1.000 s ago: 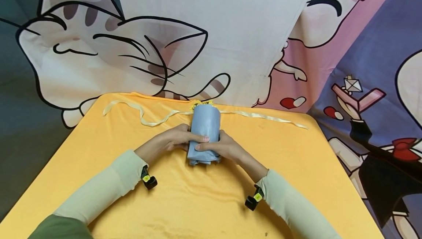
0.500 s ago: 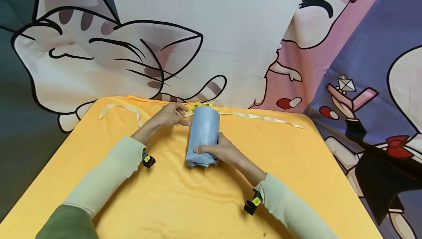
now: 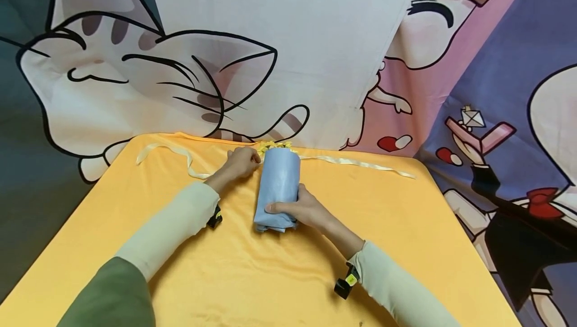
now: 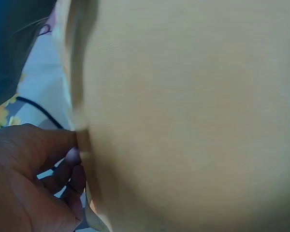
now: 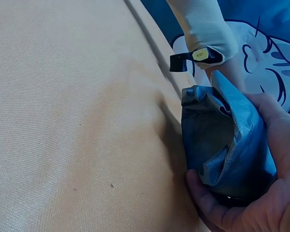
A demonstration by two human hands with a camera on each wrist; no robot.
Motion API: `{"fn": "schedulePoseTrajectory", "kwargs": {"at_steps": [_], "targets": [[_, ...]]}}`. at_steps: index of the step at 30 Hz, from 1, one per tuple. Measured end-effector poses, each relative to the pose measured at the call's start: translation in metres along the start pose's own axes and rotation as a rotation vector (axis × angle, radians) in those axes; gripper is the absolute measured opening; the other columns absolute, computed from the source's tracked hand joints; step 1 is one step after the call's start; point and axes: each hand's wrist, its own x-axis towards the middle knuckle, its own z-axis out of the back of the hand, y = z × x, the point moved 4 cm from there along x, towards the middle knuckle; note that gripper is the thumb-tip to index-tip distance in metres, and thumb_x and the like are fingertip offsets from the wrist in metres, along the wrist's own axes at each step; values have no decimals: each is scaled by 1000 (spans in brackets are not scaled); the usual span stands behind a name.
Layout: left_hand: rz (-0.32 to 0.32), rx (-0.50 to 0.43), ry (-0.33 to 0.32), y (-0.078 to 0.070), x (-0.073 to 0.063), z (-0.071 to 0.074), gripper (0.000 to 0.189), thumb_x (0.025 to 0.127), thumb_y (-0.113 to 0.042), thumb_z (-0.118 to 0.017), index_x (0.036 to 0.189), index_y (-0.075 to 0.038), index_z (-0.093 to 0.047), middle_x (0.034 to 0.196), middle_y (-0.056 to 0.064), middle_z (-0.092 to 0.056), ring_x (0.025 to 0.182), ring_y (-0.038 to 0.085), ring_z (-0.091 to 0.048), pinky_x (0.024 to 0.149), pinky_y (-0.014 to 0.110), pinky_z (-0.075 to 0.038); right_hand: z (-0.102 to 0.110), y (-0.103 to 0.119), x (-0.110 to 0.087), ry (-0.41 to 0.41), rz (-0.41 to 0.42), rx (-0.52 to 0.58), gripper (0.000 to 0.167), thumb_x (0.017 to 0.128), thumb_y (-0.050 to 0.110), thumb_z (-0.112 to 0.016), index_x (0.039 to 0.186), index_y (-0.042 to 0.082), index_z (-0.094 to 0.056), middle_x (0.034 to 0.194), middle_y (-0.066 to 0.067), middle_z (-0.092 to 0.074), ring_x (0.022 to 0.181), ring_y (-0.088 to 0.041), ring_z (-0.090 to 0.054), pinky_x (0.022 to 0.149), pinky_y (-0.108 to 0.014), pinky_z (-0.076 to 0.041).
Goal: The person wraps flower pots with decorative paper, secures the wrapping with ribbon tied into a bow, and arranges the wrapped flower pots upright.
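Observation:
A rolled blue paper wrapper (image 3: 279, 177) stands out over the cloth, with yellow flowers (image 3: 273, 145) showing past its far end. My right hand (image 3: 308, 209) grips its near end, thumb across the front. From the right wrist view, the wrapper's open, crumpled end (image 5: 208, 130) faces the camera. My left hand (image 3: 243, 161) is at the far left side of the wrapper, pinching the pale yellow ribbon (image 3: 176, 147) there; its fingertips are partly hidden. In the left wrist view the thumb and fingers (image 4: 53, 140) come together, and a strip of ribbon (image 4: 94, 218) hangs below them.
An orange-yellow cloth (image 3: 243, 277) covers the table. The ribbon's right part (image 3: 356, 161) lies along the back. Behind the table hangs a printed fabric backdrop (image 3: 324, 41) with a cartoon cat. A black wrist camera (image 3: 346, 283) sits at the right cuff.
My left hand has let go of the wrapper, moved up and away to its far left, and its fingers have closed on the ribbon. My right hand keeps its grip.

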Motion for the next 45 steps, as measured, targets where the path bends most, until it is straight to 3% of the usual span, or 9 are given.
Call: {"fn": "schedulePoseTrajectory", "kwargs": {"at_steps": [7, 13, 20, 26, 32, 35, 38, 41, 45], "targets": [[6, 18, -75, -3, -6, -4, 23, 111, -16, -67, 124, -3, -82, 126, 16, -83, 128, 45, -69, 112, 59, -39, -1, 1, 2, 30, 16, 20, 106, 85, 51, -96, 162, 5, -39, 142, -18, -66, 122, -29, -73, 106, -45, -60], [-121, -17, -165, 8, -10, -13, 21, 107, -13, -67, 108, -9, -87, 107, 10, -86, 107, 39, -73, 103, 57, -38, -3, 3, 4, 34, 17, 6, 102, 85, 51, -96, 159, 4, -43, 139, -17, -69, 119, -27, -74, 102, -42, -61], [-221, -26, -92, -7, -46, -3, 17, 103, -4, -70, 101, -9, -87, 98, 9, -83, 100, 35, -69, 99, 55, -37, -1, 8, 5, 18, 17, 1, 101, 85, 51, -96, 158, 5, -44, 139, -17, -68, 119, -27, -73, 102, -43, -61], [-365, -46, -30, 23, -36, -24, 22, 99, -7, -77, 98, -26, -89, 93, -4, -80, 88, 19, -66, 90, 47, -31, -1, 10, 6, 28, 23, 9, 96, 86, 50, -96, 156, 7, -46, 138, -15, -70, 117, -27, -74, 100, -41, -61], [-457, 2, -4, 41, -29, -38, 21, 101, -15, -84, 97, -35, -88, 93, -16, -80, 91, 9, -73, 101, 56, -44, -2, 10, 8, 42, 13, 26, 96, 86, 48, -96, 157, 7, -46, 139, -15, -70, 118, -27, -74, 101, -41, -61], [-404, -60, -9, 34, -39, -30, 20, 103, -6, -75, 103, -24, -85, 89, -9, -77, 84, 10, -70, 94, 45, -55, -3, 10, 10, 64, 13, 29, 93, 87, 47, -94, 156, 6, -47, 138, -15, -71, 117, -26, -74, 100, -41, -61], [-249, -186, -2, 15, -56, -15, 18, 108, -4, -63, 114, -10, -79, 92, 5, -78, 80, 19, -69, 76, 37, -57, -3, 11, 12, 89, 19, 31, 89, 88, 48, -92, 154, 5, -50, 135, -15, -73, 116, -25, -75, 98, -40, -62], [-108, -219, -5, -4, -72, -3, 21, 111, -8, -59, 121, -2, -77, 106, 15, -80, 89, 25, -70, 81, 38, -57, -3, 11, 13, 108, 23, 39, 86, 89, 48, -91, 153, 6, -51, 134, -15, -74, 114, -25, -76, 97, -39, -63], [-135, -123, -5, -6, -74, -9, 27, 112, -14, -60, 124, 2, -78, 114, 17, -76, 94, 23, -65, 84, 37, -55, -3, 10, 12, 110, 19, 60, 86, 90, 46, -91, 154, 6, -50, 134, -15, -74, 113, -25, -77, 96, -39, -63]]}}
